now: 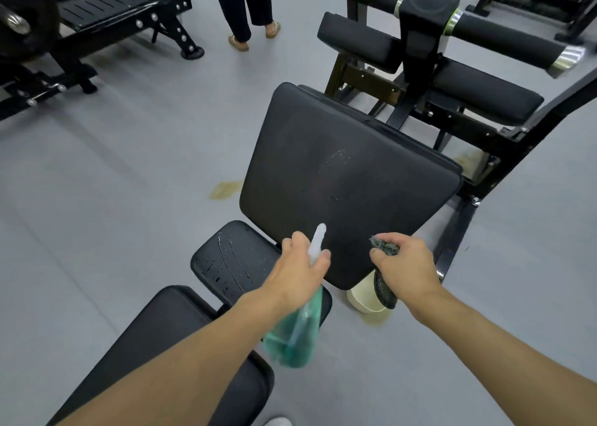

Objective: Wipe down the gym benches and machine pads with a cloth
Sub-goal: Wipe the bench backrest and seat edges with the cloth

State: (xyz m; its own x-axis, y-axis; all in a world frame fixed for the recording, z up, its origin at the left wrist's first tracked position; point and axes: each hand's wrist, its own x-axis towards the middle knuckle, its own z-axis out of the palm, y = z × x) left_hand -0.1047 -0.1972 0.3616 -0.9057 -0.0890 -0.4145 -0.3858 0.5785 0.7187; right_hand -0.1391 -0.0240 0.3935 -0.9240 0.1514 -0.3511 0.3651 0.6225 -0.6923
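Observation:
A large black machine pad [349, 180] tilts up in front of me, with a patch of spray droplets near its middle. My left hand [298, 264] grips a green spray bottle [297, 332] whose white nozzle points at the pad. My right hand [405, 265] holds a bunched dark grey cloth [386, 283] at the pad's lower right edge; part of the cloth hangs below my fist. Below the big pad sit a small wet seat pad [232, 261] and a longer black pad [155, 338].
Grey floor lies all around. Black roller pads and a steel frame [452, 80] stand behind the big pad at the right. Another black machine [106, 9] is at the far left. A person's legs [245, 9] stand at the top middle. A pale round base [365, 299] sits under the pad.

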